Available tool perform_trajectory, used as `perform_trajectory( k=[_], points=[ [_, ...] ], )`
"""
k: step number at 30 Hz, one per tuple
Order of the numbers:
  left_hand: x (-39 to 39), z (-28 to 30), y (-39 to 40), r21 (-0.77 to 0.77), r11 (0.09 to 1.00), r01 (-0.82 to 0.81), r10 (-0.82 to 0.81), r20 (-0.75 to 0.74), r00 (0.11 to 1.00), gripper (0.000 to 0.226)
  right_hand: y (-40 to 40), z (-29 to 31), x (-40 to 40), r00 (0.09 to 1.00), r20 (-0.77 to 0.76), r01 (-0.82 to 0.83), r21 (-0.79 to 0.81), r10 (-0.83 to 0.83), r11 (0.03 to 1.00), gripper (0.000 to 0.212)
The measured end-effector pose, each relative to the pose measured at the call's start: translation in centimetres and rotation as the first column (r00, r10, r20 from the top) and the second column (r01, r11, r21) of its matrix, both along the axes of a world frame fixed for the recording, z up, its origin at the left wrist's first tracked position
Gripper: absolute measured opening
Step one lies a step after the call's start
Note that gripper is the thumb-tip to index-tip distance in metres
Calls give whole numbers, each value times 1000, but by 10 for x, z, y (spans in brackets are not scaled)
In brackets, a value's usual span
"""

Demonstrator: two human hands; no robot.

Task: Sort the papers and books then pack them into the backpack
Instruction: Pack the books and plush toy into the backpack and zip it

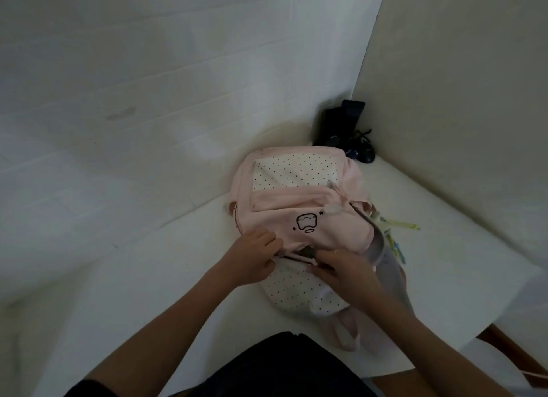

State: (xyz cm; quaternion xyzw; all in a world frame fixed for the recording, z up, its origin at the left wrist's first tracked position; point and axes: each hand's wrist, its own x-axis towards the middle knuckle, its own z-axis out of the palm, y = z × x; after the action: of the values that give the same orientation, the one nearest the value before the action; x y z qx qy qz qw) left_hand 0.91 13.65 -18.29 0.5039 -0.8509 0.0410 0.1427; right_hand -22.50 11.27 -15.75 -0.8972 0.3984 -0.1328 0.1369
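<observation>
A: Pink backpack [299, 200] is lying flat on the white table [148, 278], top end toward the person, printed front facing up. Agree?

B: Yes. Both hands are working at the near end, at the zipper line by the look of it.

A: Left hand [252, 255] is curling its fingers and pinching the pink fabric edge, probably bracing it so the seam is staying taut.

B: Right hand [341, 270] is lying over the dotted panel, fingers pressed together and pointing left toward a small dark piece, likely the zipper pull [308, 252]. Whether it is actually gripping it, I cannot tell.

A: Opening or closing?

B: Not clear. No papers or books are showing anywhere, so my guess is they are sitting inside already and the bag is being zipped.

A: Yellow and blue pens [397, 233] are poking out from beside the bag on the right.

B: Noting them. Dark gadgets [344, 129] are sitting in the far corner, well apart from the hands.
</observation>
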Motion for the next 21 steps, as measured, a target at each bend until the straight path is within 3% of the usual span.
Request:
perform_trajectory(
  k=[2,5,7,11,13,17,19,21],
  points=[
    [-5,3,-3,22,1000,4,-3,-24,1000,11,0,10,0,999,-8,-42,-122,42,992,41],
    [-11,12,-7,-1,1000,21,-21,-21,1000,9,0,19,16,996,-83,-36,18,38,999,48],
    [-11,17,-7,-39,999,23,-24,-29,999,5,-2,17,28,987,-151,64,55,-55,996,46],
    [-9,20,-1,-96,995,30,-39,-95,995,6,-13,9,42,942,-121,333,230,-313,914,48],
    [-8,20,0,-105,994,21,-32,-103,994,7,-18,4,44,954,-127,300,329,-273,895,43],
    [-8,18,1,-81,997,13,-21,-87,996,8,-16,0,54,975,78,128,563,-206,816,35],
    [-8,20,2,-58,998,-1,-4,-83,997,7,-16,-1,57,930,193,165,543,-313,824,35],
    [-9,22,3,-40,999,-34,30,-90,996,9,-16,4,56,889,216,279,446,-404,851,34]
  ],
)
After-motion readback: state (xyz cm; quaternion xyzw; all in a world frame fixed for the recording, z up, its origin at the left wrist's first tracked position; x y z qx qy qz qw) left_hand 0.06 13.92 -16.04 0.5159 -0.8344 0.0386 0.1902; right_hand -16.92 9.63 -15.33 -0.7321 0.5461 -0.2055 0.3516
